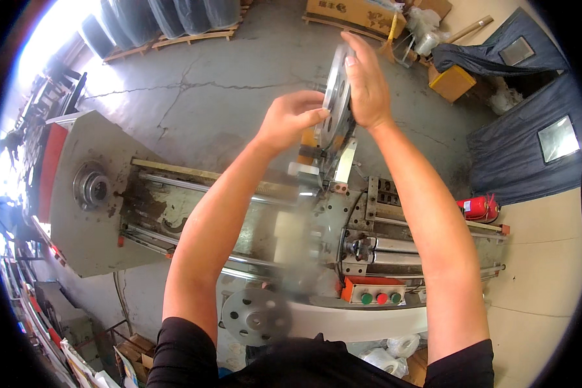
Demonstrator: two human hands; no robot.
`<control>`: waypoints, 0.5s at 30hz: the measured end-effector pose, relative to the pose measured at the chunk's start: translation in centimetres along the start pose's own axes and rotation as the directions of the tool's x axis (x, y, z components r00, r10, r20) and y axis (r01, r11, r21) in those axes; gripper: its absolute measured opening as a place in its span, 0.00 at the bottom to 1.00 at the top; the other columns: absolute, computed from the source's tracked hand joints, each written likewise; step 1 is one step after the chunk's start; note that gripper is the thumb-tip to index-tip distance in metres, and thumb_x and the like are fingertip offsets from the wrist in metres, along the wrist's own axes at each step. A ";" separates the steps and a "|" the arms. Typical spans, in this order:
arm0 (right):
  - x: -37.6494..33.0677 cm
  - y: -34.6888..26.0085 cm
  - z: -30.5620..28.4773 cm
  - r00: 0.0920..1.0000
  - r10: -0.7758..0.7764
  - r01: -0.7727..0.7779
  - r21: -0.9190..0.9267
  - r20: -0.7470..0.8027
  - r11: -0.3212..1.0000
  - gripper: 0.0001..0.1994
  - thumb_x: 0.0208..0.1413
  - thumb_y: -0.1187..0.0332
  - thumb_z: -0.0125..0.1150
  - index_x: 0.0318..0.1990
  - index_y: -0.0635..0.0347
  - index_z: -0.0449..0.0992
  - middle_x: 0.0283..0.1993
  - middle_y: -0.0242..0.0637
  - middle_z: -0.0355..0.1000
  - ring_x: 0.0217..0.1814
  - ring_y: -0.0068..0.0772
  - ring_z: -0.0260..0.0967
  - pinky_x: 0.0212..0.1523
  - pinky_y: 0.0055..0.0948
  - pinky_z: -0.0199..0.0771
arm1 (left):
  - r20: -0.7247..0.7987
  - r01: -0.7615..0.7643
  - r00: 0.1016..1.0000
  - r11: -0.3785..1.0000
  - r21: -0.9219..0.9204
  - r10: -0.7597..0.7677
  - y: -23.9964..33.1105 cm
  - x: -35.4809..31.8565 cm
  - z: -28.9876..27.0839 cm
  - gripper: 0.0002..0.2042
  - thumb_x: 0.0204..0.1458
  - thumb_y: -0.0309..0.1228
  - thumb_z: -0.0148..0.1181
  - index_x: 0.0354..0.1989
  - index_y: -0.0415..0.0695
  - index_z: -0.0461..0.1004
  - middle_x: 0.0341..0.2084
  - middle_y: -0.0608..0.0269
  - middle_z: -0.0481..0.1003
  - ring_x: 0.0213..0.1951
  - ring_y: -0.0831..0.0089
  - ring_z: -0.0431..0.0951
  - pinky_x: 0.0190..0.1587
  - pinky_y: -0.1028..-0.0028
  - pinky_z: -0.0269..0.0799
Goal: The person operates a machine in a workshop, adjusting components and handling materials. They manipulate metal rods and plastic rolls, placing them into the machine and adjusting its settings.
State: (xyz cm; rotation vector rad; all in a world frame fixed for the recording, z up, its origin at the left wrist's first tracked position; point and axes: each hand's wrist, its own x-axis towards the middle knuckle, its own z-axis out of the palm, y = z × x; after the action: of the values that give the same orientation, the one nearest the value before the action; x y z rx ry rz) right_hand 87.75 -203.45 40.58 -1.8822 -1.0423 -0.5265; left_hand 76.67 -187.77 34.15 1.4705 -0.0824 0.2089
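A round metal disc (334, 103) with holes in it stands nearly edge-on above the far side of the machine. My left hand (290, 118) grips its left side, with the thumb at the rim. Along the right side lies my right hand (368, 81), palm against the disc and thumb over its edge. Between the two palms the disc is held upright, over a metal bracket (345, 161) on the machine. Another disc (255, 317), grey with a ring of holes, is at the machine's near side, close to my body.
The lathe-like machine has a headstock (94, 184) on the left and rails (394, 244) running right. An orange-edged control box (374, 291) with green and red buttons sits near me. A fire extinguisher (478, 208) stands at right. Cartons (355, 16) and wrapped rolls (168, 16) stand farther back.
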 end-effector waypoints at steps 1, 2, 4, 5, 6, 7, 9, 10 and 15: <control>0.0 0.0 0.0 1.000 0.006 -0.006 -0.002 0.003 1.000 0.25 0.68 0.54 0.40 0.68 0.49 0.67 0.73 0.38 0.64 0.73 0.46 0.62 0.69 0.41 0.65 | 0.008 0.005 1.000 0.998 -0.068 -0.004 -0.1 0.0 -0.1 0.25 0.53 0.40 0.68 0.53 0.32 0.79 0.47 0.54 0.81 0.50 0.68 0.79 0.58 0.67 0.71; -0.1 0.0 0.0 1.000 0.012 -0.012 -0.004 0.006 1.000 0.25 0.68 0.55 0.40 0.68 0.49 0.68 0.73 0.38 0.64 0.73 0.46 0.62 0.69 0.41 0.64 | -0.006 0.021 1.000 0.995 -0.094 -0.022 -0.5 0.0 -0.2 0.25 0.53 0.39 0.67 0.54 0.32 0.79 0.47 0.55 0.81 0.50 0.68 0.79 0.58 0.67 0.71; 0.0 0.0 0.0 1.000 0.018 -0.018 0.005 0.007 1.000 0.25 0.68 0.55 0.41 0.68 0.49 0.68 0.73 0.38 0.63 0.74 0.46 0.62 0.69 0.41 0.64 | -0.037 0.052 0.998 0.989 -0.140 -0.058 -1.2 -0.2 -0.7 0.25 0.54 0.39 0.66 0.55 0.33 0.78 0.47 0.57 0.81 0.50 0.69 0.78 0.58 0.67 0.70; 0.0 0.0 0.1 1.000 0.017 -0.017 0.014 0.006 1.000 0.25 0.68 0.55 0.41 0.68 0.49 0.68 0.73 0.38 0.63 0.74 0.46 0.62 0.70 0.41 0.64 | -0.052 0.061 0.996 0.981 -0.187 -0.072 -1.4 -0.2 -0.9 0.24 0.54 0.39 0.66 0.55 0.33 0.78 0.47 0.57 0.81 0.50 0.69 0.78 0.58 0.67 0.70; 0.0 0.1 0.2 1.000 0.017 -0.017 0.024 0.005 1.000 0.25 0.68 0.55 0.41 0.68 0.49 0.68 0.73 0.38 0.63 0.74 0.46 0.62 0.70 0.41 0.64 | -0.067 0.070 0.994 0.970 -0.233 -0.087 -1.5 -0.3 -1.0 0.24 0.55 0.38 0.65 0.55 0.34 0.77 0.47 0.58 0.81 0.50 0.70 0.78 0.59 0.67 0.70; 0.0 0.1 0.3 1.000 0.016 -0.016 0.026 0.003 1.000 0.25 0.68 0.55 0.41 0.68 0.49 0.68 0.73 0.38 0.63 0.74 0.46 0.62 0.70 0.41 0.64 | -0.083 0.077 0.991 0.957 -0.279 -0.104 -1.5 -0.5 -1.1 0.24 0.55 0.38 0.65 0.55 0.34 0.77 0.47 0.58 0.81 0.50 0.70 0.78 0.59 0.67 0.69; -0.1 0.1 0.3 1.000 0.012 -0.012 0.032 -0.002 0.999 0.25 0.68 0.55 0.41 0.68 0.50 0.68 0.73 0.38 0.63 0.74 0.46 0.62 0.70 0.41 0.63 | -0.083 0.046 0.993 0.936 -0.348 -0.080 -1.1 -1.0 -1.5 0.23 0.55 0.38 0.64 0.55 0.35 0.77 0.47 0.59 0.81 0.49 0.71 0.78 0.59 0.67 0.69; -0.1 0.1 0.3 1.000 0.011 -0.010 0.034 -0.005 0.999 0.25 0.68 0.55 0.41 0.68 0.50 0.68 0.73 0.39 0.63 0.74 0.46 0.62 0.70 0.41 0.63 | -0.084 0.030 0.994 0.924 -0.382 -0.067 -0.8 -1.3 -1.6 0.23 0.56 0.38 0.64 0.55 0.35 0.77 0.47 0.60 0.81 0.49 0.71 0.78 0.59 0.67 0.69; -0.2 0.4 0.6 0.999 -0.020 0.022 0.051 -0.029 0.998 0.24 0.69 0.55 0.42 0.68 0.51 0.68 0.73 0.40 0.64 0.74 0.47 0.61 0.71 0.41 0.62 | -0.177 0.016 0.981 0.946 -0.324 -0.077 0.9 -5.1 -2.4 0.27 0.54 0.44 0.67 0.56 0.37 0.74 0.48 0.59 0.80 0.52 0.70 0.77 0.61 0.67 0.68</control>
State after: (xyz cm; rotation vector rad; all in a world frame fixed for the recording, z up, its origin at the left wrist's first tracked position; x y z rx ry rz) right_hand 87.99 -203.13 39.94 -1.8159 -1.0486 -0.5325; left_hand 71.36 -185.73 33.85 1.1206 0.0692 0.2805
